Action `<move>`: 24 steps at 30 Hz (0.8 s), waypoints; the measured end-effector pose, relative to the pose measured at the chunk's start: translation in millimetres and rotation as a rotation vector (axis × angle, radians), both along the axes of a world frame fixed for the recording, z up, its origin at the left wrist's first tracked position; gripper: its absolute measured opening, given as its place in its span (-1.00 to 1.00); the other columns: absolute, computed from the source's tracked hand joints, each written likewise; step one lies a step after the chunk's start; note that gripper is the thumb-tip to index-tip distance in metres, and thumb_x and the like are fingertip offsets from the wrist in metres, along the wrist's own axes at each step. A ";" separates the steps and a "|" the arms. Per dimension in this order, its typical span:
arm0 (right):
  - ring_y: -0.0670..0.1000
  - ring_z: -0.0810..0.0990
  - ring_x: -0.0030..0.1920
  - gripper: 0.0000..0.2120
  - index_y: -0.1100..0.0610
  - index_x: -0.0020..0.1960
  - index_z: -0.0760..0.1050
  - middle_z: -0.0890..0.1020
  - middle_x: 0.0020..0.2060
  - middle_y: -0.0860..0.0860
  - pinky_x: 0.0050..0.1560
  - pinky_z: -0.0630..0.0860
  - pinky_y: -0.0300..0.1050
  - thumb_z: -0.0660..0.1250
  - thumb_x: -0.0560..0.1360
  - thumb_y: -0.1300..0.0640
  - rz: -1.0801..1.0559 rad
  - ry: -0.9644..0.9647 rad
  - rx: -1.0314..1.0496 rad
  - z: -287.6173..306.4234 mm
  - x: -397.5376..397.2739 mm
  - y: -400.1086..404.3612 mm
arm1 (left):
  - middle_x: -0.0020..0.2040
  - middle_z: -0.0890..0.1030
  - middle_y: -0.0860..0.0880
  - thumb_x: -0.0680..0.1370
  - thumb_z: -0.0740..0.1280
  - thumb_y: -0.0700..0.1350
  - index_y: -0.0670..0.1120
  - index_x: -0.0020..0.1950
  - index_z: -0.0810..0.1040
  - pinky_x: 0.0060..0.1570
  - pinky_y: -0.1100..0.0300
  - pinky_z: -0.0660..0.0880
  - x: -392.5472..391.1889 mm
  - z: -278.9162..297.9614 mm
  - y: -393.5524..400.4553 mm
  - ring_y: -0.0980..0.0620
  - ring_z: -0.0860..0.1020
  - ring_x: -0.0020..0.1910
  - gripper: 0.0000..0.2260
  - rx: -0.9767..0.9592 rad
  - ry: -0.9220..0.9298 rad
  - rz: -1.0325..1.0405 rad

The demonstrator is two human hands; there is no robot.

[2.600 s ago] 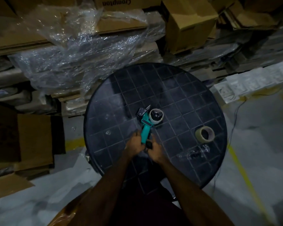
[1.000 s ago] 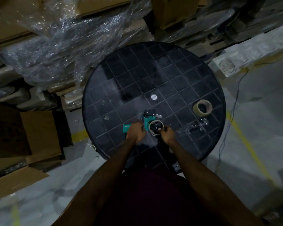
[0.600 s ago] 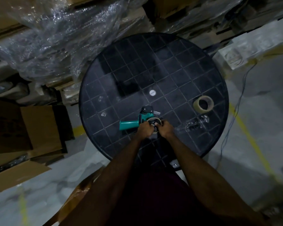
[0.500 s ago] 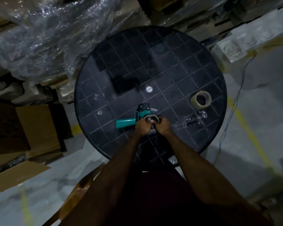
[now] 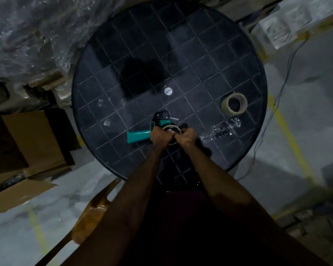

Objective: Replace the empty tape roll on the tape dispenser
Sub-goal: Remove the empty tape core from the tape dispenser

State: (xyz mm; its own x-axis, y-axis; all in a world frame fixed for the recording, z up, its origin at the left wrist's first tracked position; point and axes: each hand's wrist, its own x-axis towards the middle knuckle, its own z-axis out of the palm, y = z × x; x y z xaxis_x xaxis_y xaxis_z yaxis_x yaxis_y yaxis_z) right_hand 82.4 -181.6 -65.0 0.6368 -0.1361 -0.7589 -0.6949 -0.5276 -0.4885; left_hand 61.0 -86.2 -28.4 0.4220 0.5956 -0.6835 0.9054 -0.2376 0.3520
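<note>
A teal tape dispenser [image 5: 140,135] lies on its side on the round black table [image 5: 200,54], handle pointing left. On its hub sits the empty tape roll [image 5: 172,128], a thin pale ring. My left hand [image 5: 160,136] grips the ring's left side and my right hand [image 5: 186,137] grips its right side, fingers curled over it. A full roll of tan tape [image 5: 234,103] lies flat near the table's right edge, well apart from both hands.
A crumpled strip of clear tape [image 5: 219,129] lies right of my right hand. A small white disc [image 5: 168,91] marks the table's middle. Plastic-wrapped stacks [image 5: 27,35] stand at back left, cardboard boxes [image 5: 33,143] at left, a cable [image 5: 283,87] runs down the right.
The dispenser was turned from handle-toward-me to handle-left and laid flat. Both hands moved from the handle onto the empty roll. The camera has tilted down and moved closer.
</note>
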 end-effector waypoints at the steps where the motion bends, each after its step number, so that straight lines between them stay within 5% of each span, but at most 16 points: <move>1: 0.01 0.59 -0.08 -0.61 0.33 0.06 0.60 0.67 -0.07 0.15 -0.44 0.37 -0.44 0.53 0.36 0.08 0.013 0.019 -0.001 0.4 0.3 -1.0 | 0.14 0.65 -0.26 0.40 0.52 0.01 -0.28 0.15 0.59 0.17 0.00 0.54 0.4 0.2 -0.4 -0.24 0.60 0.18 -0.53 -0.002 -0.008 0.007; 3: -0.01 0.57 -0.13 -0.63 0.28 0.02 0.62 0.64 -0.15 0.08 -0.26 0.40 -0.27 0.51 0.37 0.02 0.055 0.027 -0.027 2.4 0.0 -1.7 | 0.14 0.65 -0.26 0.40 0.53 -0.01 -0.28 0.15 0.58 0.17 0.00 0.53 0.8 2.4 -0.4 -0.24 0.60 0.18 -0.54 0.002 -0.016 0.019; 6: 0.04 0.65 -0.14 -0.58 0.28 -0.01 0.65 0.70 -0.11 0.16 -0.26 0.40 -0.27 0.59 0.29 0.01 0.022 -0.045 -0.106 0.4 -3.3 1.7 | 0.11 0.66 -0.26 0.38 0.54 -0.02 -0.28 0.14 0.56 0.13 -0.01 0.55 -0.8 7.3 0.9 -0.24 0.61 0.14 -0.54 0.028 -0.042 0.008; 13: 0.05 0.69 -0.04 -0.73 0.22 0.09 0.67 0.72 -0.03 0.17 0.04 0.63 -0.08 0.50 0.40 0.24 0.334 -0.230 -0.084 24.0 1.7 -1.5 | -0.03 0.67 -0.22 0.46 0.40 0.09 -0.27 0.05 0.58 -0.04 -0.01 0.62 -15.3 9.8 4.7 -0.22 0.65 -0.03 -0.57 0.018 -0.097 -0.200; 17: -0.01 0.69 0.00 -0.70 0.13 0.14 0.66 0.73 0.00 0.07 0.03 0.49 -0.31 0.48 0.42 0.29 0.633 -0.229 0.001 33.1 20.6 0.3 | -0.03 0.68 -0.24 0.53 0.32 0.05 -0.29 0.04 0.60 -0.04 0.03 0.61 -20.1 10.5 15.3 -0.22 0.65 -0.04 -0.62 -0.107 -0.054 -0.309; 24: 0.13 0.67 0.09 -0.64 0.18 0.19 0.63 0.70 0.05 0.18 -0.04 0.44 -0.23 0.50 0.44 0.06 0.376 -0.136 -0.079 35.8 -5.8 -10.9 | 0.07 0.67 -0.27 0.53 0.33 -0.14 -0.25 0.16 0.60 0.07 0.04 0.54 -23.5 18.2 14.4 -0.24 0.63 0.08 -0.74 -0.118 -0.156 -0.344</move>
